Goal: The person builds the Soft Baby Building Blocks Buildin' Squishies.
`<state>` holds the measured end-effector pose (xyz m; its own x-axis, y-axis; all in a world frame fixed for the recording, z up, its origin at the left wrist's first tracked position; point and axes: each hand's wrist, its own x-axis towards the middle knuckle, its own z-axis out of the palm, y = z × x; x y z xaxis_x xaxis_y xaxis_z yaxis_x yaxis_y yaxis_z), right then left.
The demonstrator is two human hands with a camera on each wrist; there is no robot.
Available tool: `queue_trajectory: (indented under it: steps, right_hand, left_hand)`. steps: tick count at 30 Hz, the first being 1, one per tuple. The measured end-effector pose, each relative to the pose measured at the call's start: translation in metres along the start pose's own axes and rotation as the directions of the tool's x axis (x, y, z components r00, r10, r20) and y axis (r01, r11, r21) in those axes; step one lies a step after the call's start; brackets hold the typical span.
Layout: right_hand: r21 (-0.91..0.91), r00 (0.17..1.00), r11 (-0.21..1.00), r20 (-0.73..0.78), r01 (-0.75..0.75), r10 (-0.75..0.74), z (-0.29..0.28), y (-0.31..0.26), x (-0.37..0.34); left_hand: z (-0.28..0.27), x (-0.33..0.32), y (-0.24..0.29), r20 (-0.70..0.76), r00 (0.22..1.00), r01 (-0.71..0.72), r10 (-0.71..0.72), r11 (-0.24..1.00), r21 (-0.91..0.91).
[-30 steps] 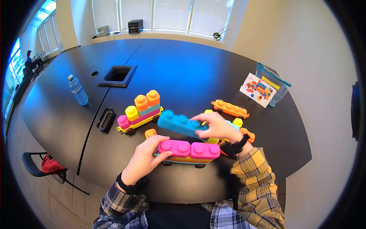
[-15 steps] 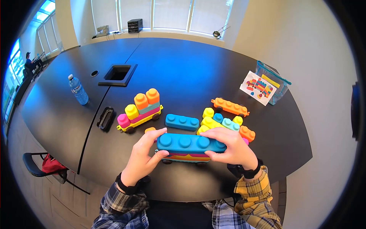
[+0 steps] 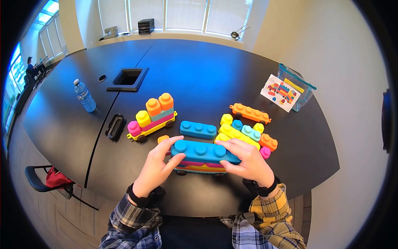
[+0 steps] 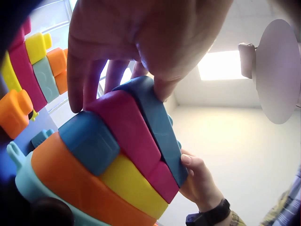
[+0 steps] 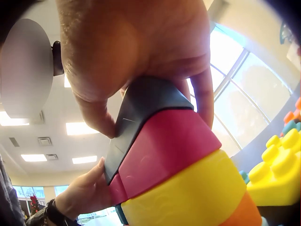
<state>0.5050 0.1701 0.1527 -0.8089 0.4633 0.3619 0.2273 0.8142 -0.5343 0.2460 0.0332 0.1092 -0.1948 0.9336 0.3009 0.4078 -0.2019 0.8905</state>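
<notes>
A long blue building block [image 3: 199,150] lies along the top of a wheeled toy train car, over two pink blocks [image 4: 127,123]. Beneath those, the left wrist view shows a short blue block [image 4: 90,141] beside a yellow block [image 4: 134,181], then an orange layer [image 4: 77,176] on a light-blue wheeled base [image 4: 29,176]. My left hand [image 3: 158,165] pinches the long block's left end, thumb on the near side. At its right end my right hand [image 3: 252,162] grips it, thumb in front and fingers behind.
Behind the car lie another blue block [image 3: 197,129] and, to the right, several loose blocks including a yellow one [image 3: 236,137]. A built car [image 3: 153,119] stands left, an orange wheeled base [image 3: 250,113] right. A picture card [image 3: 280,93] leans on a clear bag; a water bottle [image 3: 84,96] stands left.
My right hand has brought the long blue block left and down onto the pink blocks. My left hand has moved its hold from the pink block to the blue one.
</notes>
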Motion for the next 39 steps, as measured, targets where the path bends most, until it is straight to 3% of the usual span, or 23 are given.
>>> queue_trajectory:
  steps: [3, 8, 10, 12, 14, 15, 16, 17, 19, 21, 23, 26, 29, 31, 33, 35, 39]
  right_hand:
    - [-0.057, 0.999, 0.998, 0.044, -0.021, 0.023, -0.003, -0.002, 0.001]
    - [-0.084, 0.997, 0.994, -0.029, 0.064, -0.066, 0.000, 0.000, 0.002]
    - [-0.101, 0.995, 0.994, -0.088, 0.038, -0.047, 0.002, -0.003, -0.003]
    - [-0.115, 0.988, 0.993, -0.153, 0.017, -0.034, 0.005, -0.002, -0.009]
    - [0.090, 0.983, 0.993, -0.163, -0.072, 0.086, 0.010, 0.008, -0.020]
    - [0.092, 0.983, 0.993, -0.162, -0.074, 0.088, 0.012, 0.010, -0.024]
    - [0.146, 0.980, 0.982, -0.144, -0.116, 0.137, 0.014, 0.012, -0.027]
    - [0.199, 0.975, 0.968, -0.125, -0.156, 0.183, 0.016, 0.013, -0.029]
    - [0.236, 0.972, 0.957, -0.119, -0.171, 0.203, 0.021, 0.012, -0.031]
    - [0.272, 0.968, 0.944, -0.116, -0.186, 0.224, 0.024, 0.013, -0.030]
    - [0.295, 0.967, 0.937, -0.116, -0.186, 0.229, 0.026, 0.013, -0.031]
    - [0.286, 0.969, 0.944, -0.132, -0.165, 0.209, 0.030, 0.018, -0.032]
    - [0.294, 0.966, 0.936, -0.113, -0.192, 0.234, 0.029, 0.016, -0.032]
    - [0.304, 0.965, 0.932, -0.110, -0.196, 0.239, 0.030, 0.016, -0.032]
    - [0.310, 0.964, 0.929, -0.104, -0.200, 0.243, 0.030, 0.017, -0.032]
    - [0.329, 0.965, 0.923, -0.098, -0.200, 0.244, 0.030, 0.017, -0.032]
    - [0.331, 0.966, 0.923, -0.103, -0.193, 0.239, 0.031, 0.019, -0.033]
  left_hand:
    - [0.002, -0.004, -0.003, 0.006, 0.999, 0.037, -0.037, 0.998, -0.059]
    - [-0.004, -0.002, -0.003, 0.038, 0.999, 0.029, -0.027, 0.998, -0.056]
    - [-0.017, 0.000, -0.008, 0.126, 0.992, -0.027, 0.025, 1.000, 0.011]
    - [-0.031, 0.004, -0.013, 0.025, 0.999, 0.048, -0.047, 0.997, -0.065]
    - [-0.039, 0.015, -0.011, -0.081, 0.987, 0.136, -0.137, 0.991, -0.015]
    - [-0.043, 0.020, -0.020, -0.080, 0.987, 0.139, -0.140, 0.990, -0.014]
    - [-0.047, 0.025, -0.041, 0.008, 1.000, 0.013, -0.016, 0.967, 0.253]
    - [-0.048, 0.029, -0.055, 0.126, 0.989, -0.134, 0.083, 0.862, 0.488]
    - [-0.039, 0.033, -0.075, 0.135, 0.984, -0.173, 0.117, 0.810, 0.560]
    - [-0.033, 0.035, -0.089, 0.197, 0.980, -0.119, -0.005, 0.780, 0.614]
    - [-0.031, 0.037, -0.095, 0.185, 0.983, -0.126, 0.009, 0.765, 0.632]
    - [-0.035, 0.042, -0.086, 0.206, 0.978, -0.149, 0.031, 0.794, 0.589]
    - [-0.048, 0.044, -0.036, -0.033, 0.981, -0.171, 0.193, 0.926, 0.338]
    - [-0.055, 0.040, -0.009, -0.113, 0.968, -0.222, 0.224, 0.975, 0.027]
    - [-0.055, 0.033, 0.005, -0.110, 0.956, -0.280, 0.273, 0.958, -0.056]
    - [-0.051, 0.029, 0.012, 0.040, 0.957, -0.280, 0.288, 0.949, -0.148]
    - [-0.051, 0.032, 0.003, 0.157, 0.928, -0.340, 0.338, 0.940, -0.014]
